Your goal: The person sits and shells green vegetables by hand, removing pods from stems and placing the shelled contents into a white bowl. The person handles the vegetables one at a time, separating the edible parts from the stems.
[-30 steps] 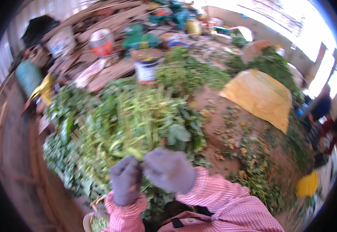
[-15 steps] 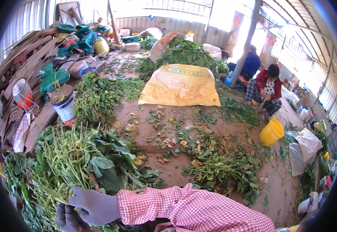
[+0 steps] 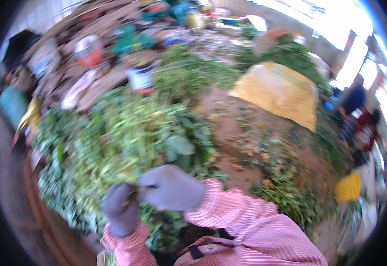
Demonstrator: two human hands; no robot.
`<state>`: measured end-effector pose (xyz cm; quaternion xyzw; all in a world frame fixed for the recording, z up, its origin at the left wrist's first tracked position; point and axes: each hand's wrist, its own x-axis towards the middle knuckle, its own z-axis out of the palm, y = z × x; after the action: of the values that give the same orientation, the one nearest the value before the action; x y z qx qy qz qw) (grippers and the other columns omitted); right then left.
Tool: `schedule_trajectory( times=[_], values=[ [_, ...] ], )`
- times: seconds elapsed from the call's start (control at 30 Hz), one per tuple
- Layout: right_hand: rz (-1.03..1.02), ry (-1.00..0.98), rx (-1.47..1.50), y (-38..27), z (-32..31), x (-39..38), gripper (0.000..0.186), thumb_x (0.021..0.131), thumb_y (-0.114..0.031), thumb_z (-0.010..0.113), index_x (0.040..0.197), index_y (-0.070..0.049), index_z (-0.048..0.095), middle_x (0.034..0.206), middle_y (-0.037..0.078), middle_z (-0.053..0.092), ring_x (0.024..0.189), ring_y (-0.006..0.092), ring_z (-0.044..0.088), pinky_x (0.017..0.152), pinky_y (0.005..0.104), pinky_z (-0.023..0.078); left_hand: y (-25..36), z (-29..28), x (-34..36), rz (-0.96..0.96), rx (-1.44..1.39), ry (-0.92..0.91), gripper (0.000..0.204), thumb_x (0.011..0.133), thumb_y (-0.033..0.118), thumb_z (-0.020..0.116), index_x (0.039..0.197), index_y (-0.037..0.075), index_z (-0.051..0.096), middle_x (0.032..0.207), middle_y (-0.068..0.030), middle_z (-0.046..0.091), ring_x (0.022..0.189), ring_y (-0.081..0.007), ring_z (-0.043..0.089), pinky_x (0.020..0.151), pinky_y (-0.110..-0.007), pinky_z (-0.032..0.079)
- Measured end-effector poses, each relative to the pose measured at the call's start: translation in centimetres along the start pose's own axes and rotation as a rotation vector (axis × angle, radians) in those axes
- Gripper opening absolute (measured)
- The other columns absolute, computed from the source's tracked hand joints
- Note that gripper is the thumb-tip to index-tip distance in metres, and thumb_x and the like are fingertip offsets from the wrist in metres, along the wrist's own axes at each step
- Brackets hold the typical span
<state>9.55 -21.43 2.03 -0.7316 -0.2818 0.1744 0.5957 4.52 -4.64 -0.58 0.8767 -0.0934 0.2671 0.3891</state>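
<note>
At the lower centre of the frame, the left hand and right hand, in smooth grey-purple gloves, meet at the fingers. Each grip is curled inward, but blur hides whether anything is pinched there; I cannot tell. Gingham sleeves, soft and creased, run to the lower edge. Just beyond the hands, a shaggy heap of leafy green stalks fills the left centre. A draped, matte yellow sack lies upper right; a rounded yellow bucket sits lower right.
</note>
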Motion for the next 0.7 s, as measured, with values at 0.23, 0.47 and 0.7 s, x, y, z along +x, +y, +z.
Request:
schedule_trajectory(
  times=[0.23,0.47,0.7],
  values=[
    [-0.213,0.052,-0.206,0.2,0.7,0.1,0.008,0.075,-0.005,0.058,0.077,0.002,0.054,0.072,0.018,0.050,0.070,0.0325,0.052,0.065,0.0387,0.042,-0.3,-0.2,-0.7,0.152,0.035,0.058,0.027,0.066,-0.007,0.066,0.091,0.002,0.065,0.075,-0.0109,0.061,0.062,-0.0261,0.063,0.055,-0.031,0.048],
    [-0.231,0.023,-0.283,0.4,0.3,-0.2,0.008,0.073,-0.001,0.055,0.081,0.001,0.054,0.073,0.018,0.050,0.071,0.0342,0.052,0.063,0.0397,0.042,-0.3,0.2,-0.8,-0.075,-0.219,-0.019,0.027,0.070,-0.003,0.069,0.096,0.004,0.066,0.075,-0.0124,0.060,0.065,-0.0288,0.060,0.058,-0.033,0.048],
    [-0.235,0.137,-0.406,-0.2,1.3,-0.2,0.008,0.073,0.001,0.055,0.081,0.001,0.055,0.072,0.018,0.050,0.067,0.0364,0.053,0.060,0.0398,0.043,0.9,1.0,-0.2,-0.811,-1.059,0.092,0.017,0.090,0.014,0.060,0.100,0.000,0.062,0.065,0.0035,0.054,0.046,-0.0033,0.041,0.042,-0.018,0.030]
  ],
)
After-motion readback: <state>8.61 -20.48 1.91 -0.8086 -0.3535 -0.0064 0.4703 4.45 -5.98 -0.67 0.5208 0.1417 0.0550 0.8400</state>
